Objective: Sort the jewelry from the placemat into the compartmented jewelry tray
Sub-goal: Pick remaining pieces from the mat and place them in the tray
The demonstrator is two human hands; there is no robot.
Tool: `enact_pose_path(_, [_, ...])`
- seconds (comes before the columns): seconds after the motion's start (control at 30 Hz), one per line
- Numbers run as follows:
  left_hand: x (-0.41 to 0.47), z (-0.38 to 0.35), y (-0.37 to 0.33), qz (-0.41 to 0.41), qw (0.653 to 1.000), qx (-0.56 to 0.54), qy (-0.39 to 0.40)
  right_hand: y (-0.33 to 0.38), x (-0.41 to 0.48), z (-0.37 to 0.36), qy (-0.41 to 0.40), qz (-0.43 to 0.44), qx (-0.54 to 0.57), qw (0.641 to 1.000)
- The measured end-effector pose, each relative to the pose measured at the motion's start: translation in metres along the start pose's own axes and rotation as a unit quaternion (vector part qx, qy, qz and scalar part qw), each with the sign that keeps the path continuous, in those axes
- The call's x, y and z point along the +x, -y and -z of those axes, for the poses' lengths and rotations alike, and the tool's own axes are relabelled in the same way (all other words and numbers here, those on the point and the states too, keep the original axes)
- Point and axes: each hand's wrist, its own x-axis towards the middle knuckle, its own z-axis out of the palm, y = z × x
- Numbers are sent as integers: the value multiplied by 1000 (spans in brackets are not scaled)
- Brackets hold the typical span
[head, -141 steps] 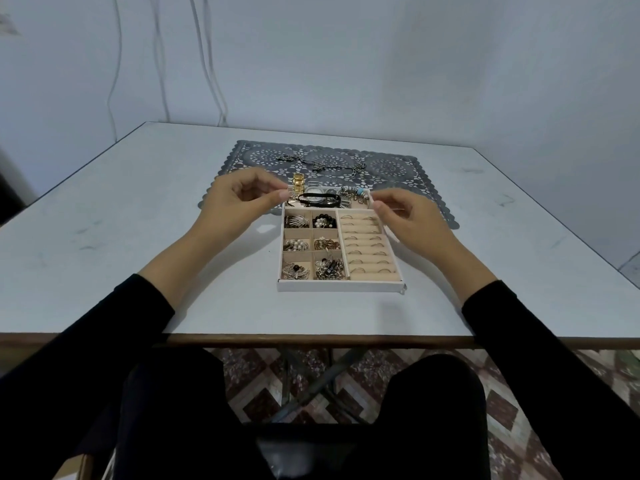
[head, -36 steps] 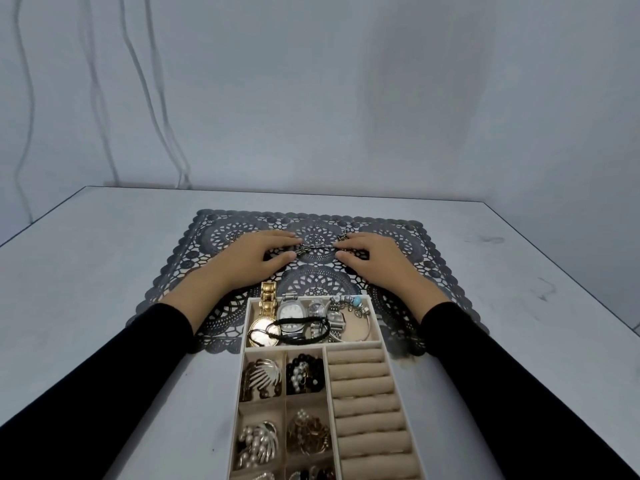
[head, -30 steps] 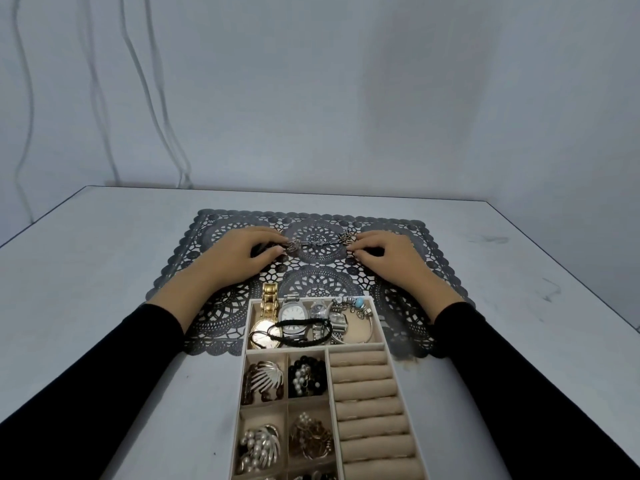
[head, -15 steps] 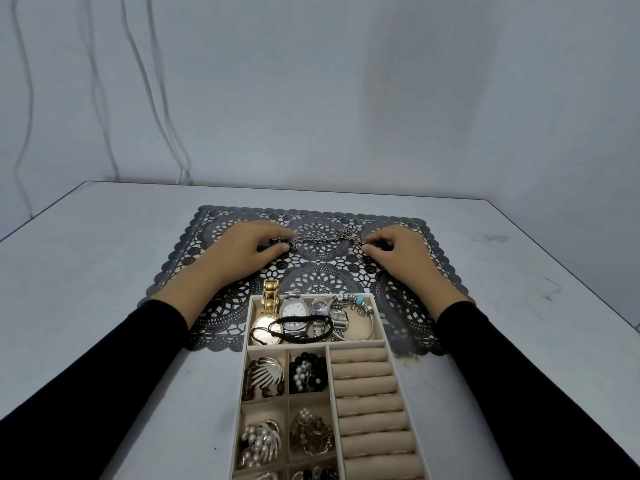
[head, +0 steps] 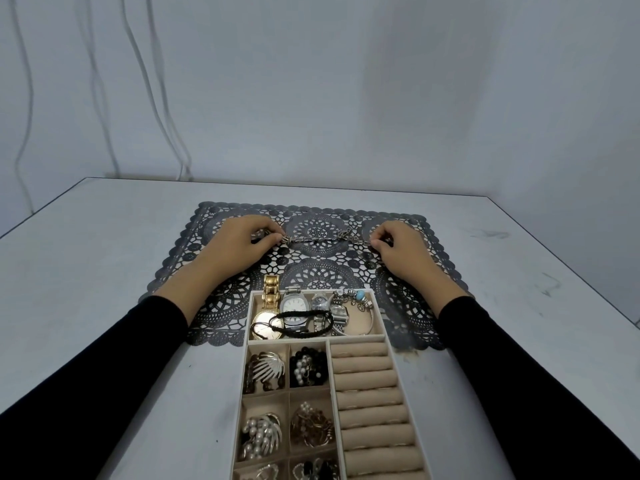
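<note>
In front of me stands a plain, pale grey-blue wall point(head: 346, 81) with thin cables point(head: 157, 109) hanging down its left side to the far edge of my table point(head: 86, 258). The tabletop is pale grey, scuffed with dark marks point(head: 547, 285) on the right. The light is soft and dim.

White table point(head: 86, 271) carries lace placemat point(head: 408, 306) and jewelry tray point(head: 244, 375).

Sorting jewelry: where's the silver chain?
Head view, centre: silver link chain stretched over the dark lace placemat, its ends pinched by left hand and right hand.
</note>
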Motion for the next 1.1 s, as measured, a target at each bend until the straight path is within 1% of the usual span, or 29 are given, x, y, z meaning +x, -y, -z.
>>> enact_pose_path(0.2, [0, 0, -5, 27, 994, -99, -44, 5, -4, -1, -24, 32, 77, 996])
enact_pose_path(0.3, [1, 0, -3, 40, 988, -136, -56, 2, -2, -2, -65, 21, 125, 990])
enact_pose_path(0.4, [1, 2, 2, 53, 987, -129, -78, -2, 0, -1, -90, 4, 136, 987])
enact_pose_path(0.67, [0, 3, -1, 76, 981, -146, -104, 0, 0, 0, -94, -3, 164, 982])
enact_pose_path(0.9, [-3, 11, 5, 103, 983, -77, -133, -6, -1, 2, -105, -22, 141, 984])
enact_pose_path(0.97, [-4, 14, 7, 113, 982, -86, -128, -7, -1, 2, -99, -26, 139, 985])
enact_pose_path(1.03, [-7, 18, 7, 114, 983, -102, -103, -7, -1, 1, -94, -29, 136, 986])
enact_pose_path(1.1, [-9, 23, 7, 108, 987, -93, -81, -7, -1, 1, -89, -26, 130, 987])
